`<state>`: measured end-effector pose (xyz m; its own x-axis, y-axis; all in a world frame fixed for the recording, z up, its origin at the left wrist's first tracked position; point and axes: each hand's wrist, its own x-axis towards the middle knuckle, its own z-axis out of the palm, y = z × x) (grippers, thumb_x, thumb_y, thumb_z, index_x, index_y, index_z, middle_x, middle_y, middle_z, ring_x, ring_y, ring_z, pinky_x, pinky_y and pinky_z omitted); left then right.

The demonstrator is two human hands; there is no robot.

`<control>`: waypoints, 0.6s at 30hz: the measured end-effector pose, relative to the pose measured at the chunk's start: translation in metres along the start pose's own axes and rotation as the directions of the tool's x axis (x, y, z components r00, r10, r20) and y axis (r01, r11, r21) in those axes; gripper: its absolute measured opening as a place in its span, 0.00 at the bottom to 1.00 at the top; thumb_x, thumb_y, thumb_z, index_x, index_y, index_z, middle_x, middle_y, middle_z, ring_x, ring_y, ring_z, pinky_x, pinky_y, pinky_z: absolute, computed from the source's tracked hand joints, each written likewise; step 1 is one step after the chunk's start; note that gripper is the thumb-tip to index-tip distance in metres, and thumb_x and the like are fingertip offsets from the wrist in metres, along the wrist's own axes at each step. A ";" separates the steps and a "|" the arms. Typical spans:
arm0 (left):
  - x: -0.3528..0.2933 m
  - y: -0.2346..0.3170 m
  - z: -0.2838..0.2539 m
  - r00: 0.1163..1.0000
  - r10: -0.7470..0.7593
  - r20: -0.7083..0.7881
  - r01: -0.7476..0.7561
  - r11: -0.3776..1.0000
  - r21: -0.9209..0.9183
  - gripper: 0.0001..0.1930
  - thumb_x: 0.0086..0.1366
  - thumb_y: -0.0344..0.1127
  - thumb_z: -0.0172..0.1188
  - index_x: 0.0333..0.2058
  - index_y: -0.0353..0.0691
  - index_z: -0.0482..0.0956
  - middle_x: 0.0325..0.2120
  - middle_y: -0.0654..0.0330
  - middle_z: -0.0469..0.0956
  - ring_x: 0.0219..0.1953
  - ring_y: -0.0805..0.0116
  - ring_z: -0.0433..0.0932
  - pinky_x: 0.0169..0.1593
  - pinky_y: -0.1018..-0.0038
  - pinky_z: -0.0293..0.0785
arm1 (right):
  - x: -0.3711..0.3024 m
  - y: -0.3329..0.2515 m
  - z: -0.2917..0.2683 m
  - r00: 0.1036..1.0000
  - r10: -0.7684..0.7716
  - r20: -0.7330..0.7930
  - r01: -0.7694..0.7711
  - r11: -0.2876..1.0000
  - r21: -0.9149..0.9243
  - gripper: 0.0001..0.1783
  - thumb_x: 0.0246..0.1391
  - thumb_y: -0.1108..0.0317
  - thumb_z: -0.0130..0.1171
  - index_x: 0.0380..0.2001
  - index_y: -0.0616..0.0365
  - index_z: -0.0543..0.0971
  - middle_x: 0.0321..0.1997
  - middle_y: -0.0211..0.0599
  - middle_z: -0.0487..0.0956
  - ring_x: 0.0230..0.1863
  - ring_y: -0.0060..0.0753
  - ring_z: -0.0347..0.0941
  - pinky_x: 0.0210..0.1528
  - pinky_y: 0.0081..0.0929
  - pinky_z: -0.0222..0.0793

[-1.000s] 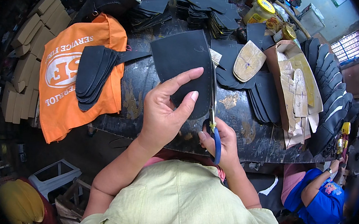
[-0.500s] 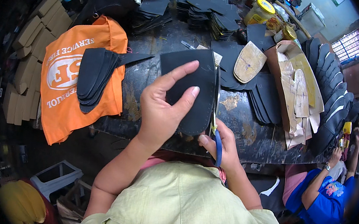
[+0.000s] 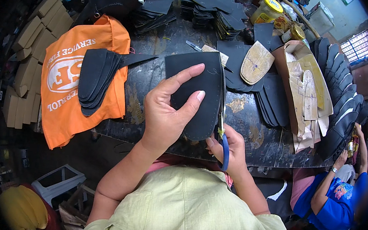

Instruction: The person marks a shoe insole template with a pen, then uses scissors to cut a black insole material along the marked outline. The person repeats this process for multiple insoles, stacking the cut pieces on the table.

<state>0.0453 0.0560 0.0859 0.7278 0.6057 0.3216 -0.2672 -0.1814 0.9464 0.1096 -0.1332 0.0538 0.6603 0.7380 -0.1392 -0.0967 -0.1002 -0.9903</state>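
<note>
My left hand (image 3: 164, 108) grips a black flat sheet piece (image 3: 201, 117) with a rounded lower end. Its index finger and thumb lie spread over the face, and the other fingers are hidden behind. Along the right edge of the piece stand the blades of blue-handled scissors (image 3: 224, 151). My right hand (image 3: 234, 148) is closed around the scissors' handles, close below the table's front edge. To the left, several cut black pieces (image 3: 96, 79) with rounded ends lie stacked on an orange cloth (image 3: 53, 123).
Tan templates (image 3: 257, 62) and more black pieces (image 3: 272, 104) lie on the dark table (image 3: 140, 83). An open cardboard box (image 3: 292, 88) stands right. Stacks of black sheets (image 3: 210, 10) and jars (image 3: 266, 11) fill the back. A co-worker in blue (image 3: 334, 202) works at far right.
My right hand and the scissors have shifted very slightly to the right. The black piece stays in my left hand. The co-worker's arms at far right have moved a little.
</note>
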 end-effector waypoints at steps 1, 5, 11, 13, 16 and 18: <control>0.000 0.000 0.000 1.000 0.000 0.000 0.000 1.000 -0.002 0.23 0.66 0.20 0.65 0.60 0.33 0.79 0.53 0.57 0.83 0.52 0.74 0.80 0.59 0.76 0.76 | 0.000 0.000 -0.001 1.000 0.014 -0.005 -0.014 1.000 -0.026 0.06 0.59 0.74 0.67 0.33 0.60 0.77 0.28 0.23 0.76 0.30 0.12 0.66 0.34 0.17 0.64; 0.000 0.001 0.001 0.999 -0.028 -0.028 0.027 0.998 -0.055 0.22 0.64 0.21 0.67 0.58 0.35 0.82 0.53 0.55 0.84 0.54 0.72 0.80 0.60 0.75 0.74 | -0.001 -0.001 -0.003 1.000 0.022 0.015 -0.022 1.000 -0.012 0.07 0.60 0.73 0.67 0.32 0.60 0.77 0.28 0.23 0.75 0.30 0.12 0.65 0.34 0.17 0.64; -0.004 0.002 0.008 1.000 -0.011 0.019 0.010 0.999 0.032 0.22 0.62 0.21 0.67 0.57 0.38 0.83 0.49 0.56 0.85 0.51 0.71 0.81 0.58 0.75 0.74 | 0.006 -0.002 -0.005 1.000 0.002 0.006 -0.002 0.999 0.044 0.09 0.61 0.70 0.67 0.36 0.60 0.76 0.31 0.23 0.73 0.32 0.12 0.64 0.36 0.17 0.63; -0.007 0.002 0.014 0.999 -0.042 0.032 0.044 0.998 -0.042 0.23 0.62 0.20 0.67 0.56 0.38 0.84 0.48 0.55 0.85 0.49 0.71 0.82 0.56 0.75 0.75 | 0.009 -0.004 -0.006 0.996 -0.080 -0.047 0.080 0.997 0.002 0.10 0.61 0.68 0.67 0.36 0.60 0.76 0.31 0.23 0.73 0.32 0.12 0.64 0.36 0.17 0.63; -0.008 0.003 0.016 0.995 -0.099 0.032 0.101 0.993 -0.067 0.23 0.62 0.20 0.67 0.56 0.38 0.83 0.48 0.56 0.85 0.49 0.71 0.82 0.56 0.75 0.75 | 0.009 -0.006 -0.007 0.998 -0.041 -0.055 0.041 0.999 0.000 0.10 0.60 0.68 0.67 0.34 0.59 0.75 0.29 0.22 0.72 0.31 0.12 0.64 0.35 0.17 0.63; -0.007 0.003 0.013 0.997 -0.075 0.026 0.075 0.997 -0.030 0.23 0.62 0.21 0.67 0.57 0.38 0.83 0.48 0.56 0.85 0.49 0.71 0.82 0.56 0.75 0.75 | 0.006 -0.006 -0.009 0.998 0.006 -0.055 -0.008 1.000 -0.026 0.10 0.59 0.70 0.68 0.32 0.59 0.76 0.27 0.22 0.72 0.29 0.12 0.63 0.33 0.17 0.63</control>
<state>0.0476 0.0405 0.0869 0.7619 0.5971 0.2509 -0.2307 -0.1117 0.9666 0.1212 -0.1344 0.0585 0.6996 0.6996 -0.1453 -0.0824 -0.1230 -0.9890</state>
